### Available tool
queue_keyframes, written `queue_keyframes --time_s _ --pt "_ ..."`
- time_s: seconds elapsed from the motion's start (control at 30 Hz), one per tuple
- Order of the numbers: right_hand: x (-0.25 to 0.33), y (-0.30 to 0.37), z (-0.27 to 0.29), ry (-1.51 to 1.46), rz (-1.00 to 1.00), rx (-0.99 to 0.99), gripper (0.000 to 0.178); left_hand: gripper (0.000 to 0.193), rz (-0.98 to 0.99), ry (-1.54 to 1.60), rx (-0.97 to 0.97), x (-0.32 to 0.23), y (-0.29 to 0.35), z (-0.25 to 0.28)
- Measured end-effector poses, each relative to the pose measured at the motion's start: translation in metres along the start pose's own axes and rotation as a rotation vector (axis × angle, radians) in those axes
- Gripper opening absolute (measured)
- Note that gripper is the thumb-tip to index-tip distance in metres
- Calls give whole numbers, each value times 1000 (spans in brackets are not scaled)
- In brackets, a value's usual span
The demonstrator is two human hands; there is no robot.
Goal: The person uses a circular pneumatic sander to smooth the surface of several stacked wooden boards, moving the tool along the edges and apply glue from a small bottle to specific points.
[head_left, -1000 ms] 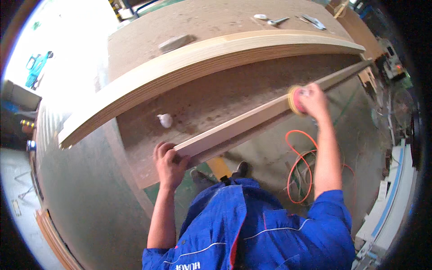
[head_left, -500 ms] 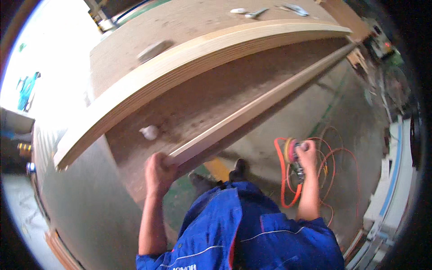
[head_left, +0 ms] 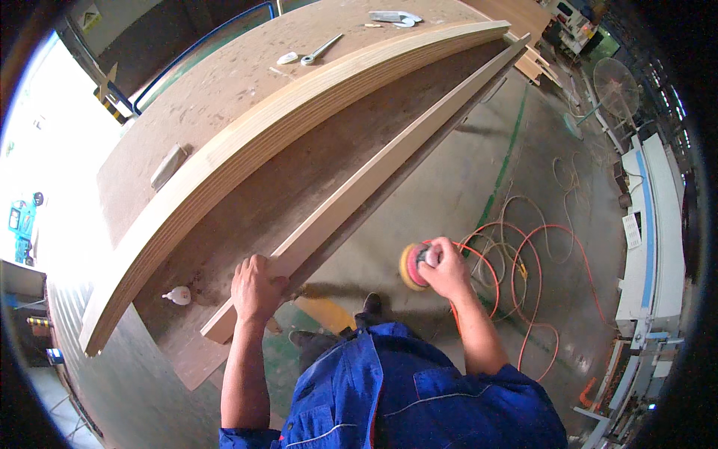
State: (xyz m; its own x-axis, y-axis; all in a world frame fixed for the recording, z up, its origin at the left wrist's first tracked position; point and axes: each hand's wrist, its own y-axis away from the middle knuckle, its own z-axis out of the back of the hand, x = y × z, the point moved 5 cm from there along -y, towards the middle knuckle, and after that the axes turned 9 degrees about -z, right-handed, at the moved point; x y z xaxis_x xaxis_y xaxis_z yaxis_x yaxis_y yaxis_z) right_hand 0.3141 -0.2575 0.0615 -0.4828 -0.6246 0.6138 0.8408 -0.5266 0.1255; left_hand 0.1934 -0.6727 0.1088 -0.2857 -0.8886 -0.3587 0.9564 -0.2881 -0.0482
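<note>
My left hand (head_left: pixel 256 290) is closed over a long straight wooden strip (head_left: pixel 381 165), a short way in from its near end. The strip lies slantwise along the near edge of a brown worktable (head_left: pixel 224 247). To the right of the strip, above the floor, my right hand (head_left: pixel 447 271) grips a round sander (head_left: pixel 415 266) by its top. The sander's yellow-and-pink pad faces left, apart from the wood. An orange hose (head_left: pixel 486 258) trails from near the sander. Beyond the strip, a curved laminated wooden beam (head_left: pixel 250 142) rests on the table.
A small white bottle (head_left: pixel 177 295) lies between beam and strip. Past the beam are a greyish block (head_left: pixel 170 166), a wrench (head_left: pixel 323 49) and a white-and-grey tool (head_left: pixel 396 17). Hoses coil on the floor at right, near a standing fan (head_left: pixel 615 86) and a long pale machine (head_left: pixel 651 232).
The view has shifted. My left hand has moved along the strip, baring its near end. My right hand has brought the sander left, closer to the strip, turning its pad.
</note>
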Motion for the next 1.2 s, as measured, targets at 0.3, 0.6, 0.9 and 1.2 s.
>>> queue_keyframes --time_s 0.3,0.6,0.9,1.2 --pt "225 -16 -17 68 730 -35 46 40 22 -39 -119 -16 -4 -13" --pt "269 -46 -44 331 669 161 29 42 62 -13 -94 -17 -9 -18" --pt "212 -222 25 554 387 176 51 45 115 -42 -95 -18 -10 -17" --pt "100 -464 128 527 232 5 43 48 219 -92 13 -8 -4 -18"
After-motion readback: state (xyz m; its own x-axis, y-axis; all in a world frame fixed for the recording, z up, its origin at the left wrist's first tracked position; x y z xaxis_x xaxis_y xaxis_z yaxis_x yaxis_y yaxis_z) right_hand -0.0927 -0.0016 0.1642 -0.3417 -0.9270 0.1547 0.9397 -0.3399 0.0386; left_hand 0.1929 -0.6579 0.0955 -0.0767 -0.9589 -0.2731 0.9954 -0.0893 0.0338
